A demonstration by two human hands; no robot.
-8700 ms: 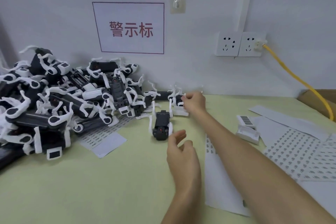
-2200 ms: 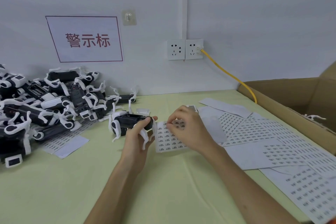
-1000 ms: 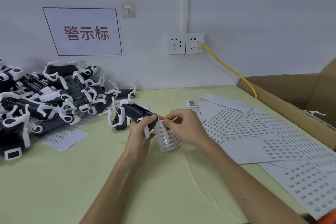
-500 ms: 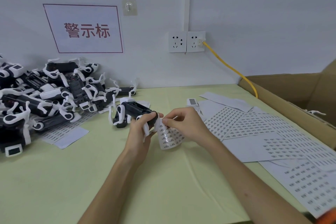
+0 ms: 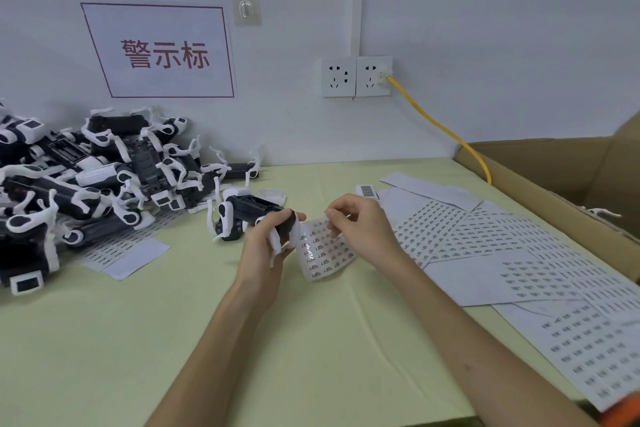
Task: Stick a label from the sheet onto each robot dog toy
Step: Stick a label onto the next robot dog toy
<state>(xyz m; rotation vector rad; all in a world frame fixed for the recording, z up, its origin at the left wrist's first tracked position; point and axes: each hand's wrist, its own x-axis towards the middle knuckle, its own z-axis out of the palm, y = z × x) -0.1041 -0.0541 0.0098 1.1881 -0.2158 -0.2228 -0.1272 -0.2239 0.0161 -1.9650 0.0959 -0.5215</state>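
The pale green worktop lies bare in front of the arms and toward its near edge. At the left, a pile of robot dog toys crowds against the wall. At the right, spread label sheets run up to a cardboard box at the worktop's right edge.

Compared with half a second ago, little differs: both hands sit in nearly the same place, and the held sheet still curls between them.

The left hand curls its fingers round one black-and-white robot dog toy, gripping its near end, lifted just above the worktop. The curled label sheet hangs directly right of that toy, its left edge at the left hand's fingers. The right hand pinches thumb and fingertips at the sheet's top edge; whether a label is lifted there is too small to tell. The two hands are close together, with only the sheet between them.
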